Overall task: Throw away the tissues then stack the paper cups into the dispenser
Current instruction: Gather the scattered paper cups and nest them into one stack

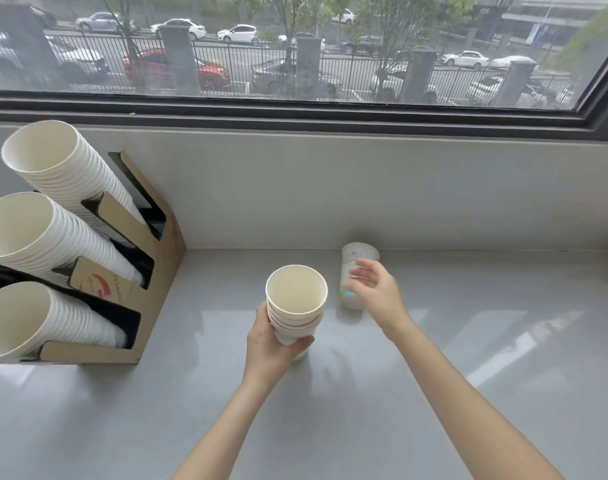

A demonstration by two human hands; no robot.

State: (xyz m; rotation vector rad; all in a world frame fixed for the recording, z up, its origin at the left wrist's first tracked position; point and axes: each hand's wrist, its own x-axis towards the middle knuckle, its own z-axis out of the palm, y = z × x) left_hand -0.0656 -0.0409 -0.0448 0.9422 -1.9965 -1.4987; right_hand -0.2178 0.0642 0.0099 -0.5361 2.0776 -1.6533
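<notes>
Here, head view only:
Left hand point(273, 344): wrapped around the lower part of a nested stack of paper cups point(295, 303), mouths up, held just above the grey counter point(468, 358).
Right hand point(375, 289): fingers spread wide, holding nothing, reaching at a single upside-down paper cup point(356, 268) standing on the counter near the back wall; whether the fingers touch it yet, I cannot tell.
Dispenser point(150, 268): cardboard rack at the left, well apart from both hands, with three slanted rows of white cups already in it.
Tissues: none in sight.
Handling: the cups look light, thin-walled and easy to crush or tip, so a loose grasp around the sidewall of the lone cup, near its middle, should serve.
Step in hand: likely gathering the last loose cup onto the stack before loading the rack.
</notes>
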